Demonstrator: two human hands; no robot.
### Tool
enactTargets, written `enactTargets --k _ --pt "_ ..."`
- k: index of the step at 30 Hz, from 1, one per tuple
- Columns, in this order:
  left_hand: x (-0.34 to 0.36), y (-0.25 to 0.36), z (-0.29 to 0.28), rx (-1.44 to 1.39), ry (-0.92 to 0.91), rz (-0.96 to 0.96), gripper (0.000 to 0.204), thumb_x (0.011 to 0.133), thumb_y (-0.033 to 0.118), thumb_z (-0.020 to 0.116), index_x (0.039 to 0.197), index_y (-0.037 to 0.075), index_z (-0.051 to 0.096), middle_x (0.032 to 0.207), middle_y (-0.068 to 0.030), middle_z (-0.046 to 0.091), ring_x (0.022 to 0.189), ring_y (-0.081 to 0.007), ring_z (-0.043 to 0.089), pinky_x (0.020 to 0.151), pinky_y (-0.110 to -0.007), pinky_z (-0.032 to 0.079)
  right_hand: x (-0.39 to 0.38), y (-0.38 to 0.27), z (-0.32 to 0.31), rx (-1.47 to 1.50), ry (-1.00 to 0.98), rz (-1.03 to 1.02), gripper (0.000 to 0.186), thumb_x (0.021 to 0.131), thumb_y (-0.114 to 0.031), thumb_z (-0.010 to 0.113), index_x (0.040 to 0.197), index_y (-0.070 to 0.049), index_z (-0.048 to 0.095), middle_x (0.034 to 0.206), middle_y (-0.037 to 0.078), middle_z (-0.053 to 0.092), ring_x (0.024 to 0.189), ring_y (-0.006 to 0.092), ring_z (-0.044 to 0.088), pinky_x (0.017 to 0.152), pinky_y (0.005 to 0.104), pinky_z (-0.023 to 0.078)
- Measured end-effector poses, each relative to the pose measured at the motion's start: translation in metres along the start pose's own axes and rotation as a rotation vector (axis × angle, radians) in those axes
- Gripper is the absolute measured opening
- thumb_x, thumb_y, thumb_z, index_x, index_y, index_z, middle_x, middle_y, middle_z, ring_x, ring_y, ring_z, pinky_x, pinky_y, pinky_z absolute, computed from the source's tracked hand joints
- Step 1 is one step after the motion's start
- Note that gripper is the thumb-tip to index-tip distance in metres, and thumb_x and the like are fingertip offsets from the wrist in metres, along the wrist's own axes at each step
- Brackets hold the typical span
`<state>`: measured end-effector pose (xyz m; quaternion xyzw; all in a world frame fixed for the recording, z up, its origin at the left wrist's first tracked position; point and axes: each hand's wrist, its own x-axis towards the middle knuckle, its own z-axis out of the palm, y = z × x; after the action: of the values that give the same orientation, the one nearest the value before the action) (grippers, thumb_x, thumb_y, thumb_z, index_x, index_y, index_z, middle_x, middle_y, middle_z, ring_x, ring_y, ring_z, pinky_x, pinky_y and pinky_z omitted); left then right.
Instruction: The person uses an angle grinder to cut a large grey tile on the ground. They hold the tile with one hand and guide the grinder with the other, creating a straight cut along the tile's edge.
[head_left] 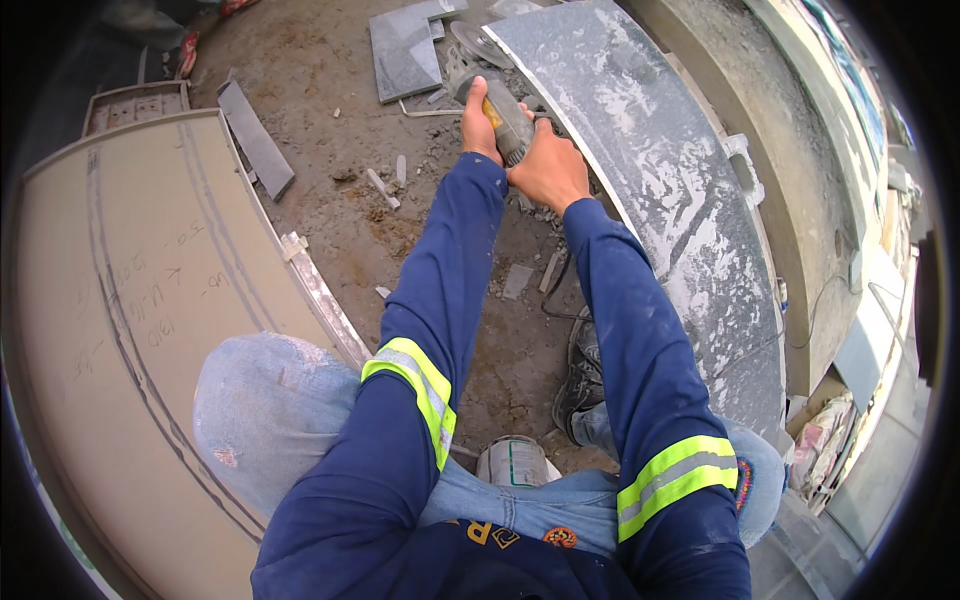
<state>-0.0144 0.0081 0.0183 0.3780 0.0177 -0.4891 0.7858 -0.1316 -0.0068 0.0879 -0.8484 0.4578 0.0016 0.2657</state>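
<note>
An angle grinder [511, 128] with a dark grey and yellow body is held out ahead of me in both hands. My left hand [479, 124] wraps its front part, thumb along the top. Closed around its rear end is my right hand [549, 167]. The round grinder disc [480, 45] lies at the far left corner of a grey stone slab [655, 110], by the slab's pale cut edge; whether it touches is hard to tell. White smears and dust cover the slab's top. A dark cord [550, 290] runs below the right hand.
On my left stands a large beige panel [140, 250] with dark lines. Grey stone offcuts [405, 50] and a long strip [255, 140] lie on the dirt floor [330, 120] among chips. A bucket [512, 462] sits between my legs; a concrete ledge [760, 110] runs along the right.
</note>
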Motion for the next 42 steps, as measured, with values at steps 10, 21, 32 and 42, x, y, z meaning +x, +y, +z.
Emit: enactTargets --k 10,21,32,42 --pt "0.012 0.0 -0.004 -0.039 -0.012 0.014 0.058 0.095 0.059 0.056 0.104 0.002 0.058 0.081 -0.0159 0.065 0.07 -0.0288 0.068 0.065 -0.043 0.059 0.01 -0.002 0.001 0.011 -0.004 -0.004 0.093 0.066 -0.044 0.084 0.134 0.007 0.047 0.1 0.03 0.07 0.094 0.0431 0.071 0.086 0.0463 0.057" --pt "0.018 0.002 -0.002 0.003 -0.005 0.018 0.057 0.096 0.059 0.053 0.106 0.003 0.058 0.084 -0.0169 0.067 0.072 -0.0294 0.069 0.067 -0.044 0.06 0.017 0.0 0.003 0.002 0.011 -0.018 0.092 0.067 -0.045 0.083 0.133 0.008 0.047 0.098 0.029 0.071 0.092 0.0434 0.071 0.084 0.0462 0.057" --pt "0.007 -0.006 -0.001 -0.041 0.016 0.002 0.059 0.095 0.06 0.053 0.105 0.001 0.057 0.081 -0.0167 0.066 0.071 -0.0292 0.068 0.068 -0.044 0.059 0.003 0.0 -0.003 -0.029 -0.019 -0.003 0.077 0.069 -0.034 0.079 0.129 0.003 0.05 0.101 0.028 0.071 0.096 0.0425 0.07 0.088 0.046 0.057" --pt "-0.005 -0.011 0.001 -0.038 0.02 0.002 0.061 0.095 0.061 0.052 0.101 0.001 0.058 0.08 -0.0169 0.066 0.07 -0.0293 0.068 0.067 -0.043 0.059 -0.01 0.002 -0.007 -0.015 -0.018 0.009 0.067 0.07 -0.028 0.078 0.124 0.001 0.052 0.097 0.026 0.072 0.093 0.0425 0.071 0.085 0.047 0.058"
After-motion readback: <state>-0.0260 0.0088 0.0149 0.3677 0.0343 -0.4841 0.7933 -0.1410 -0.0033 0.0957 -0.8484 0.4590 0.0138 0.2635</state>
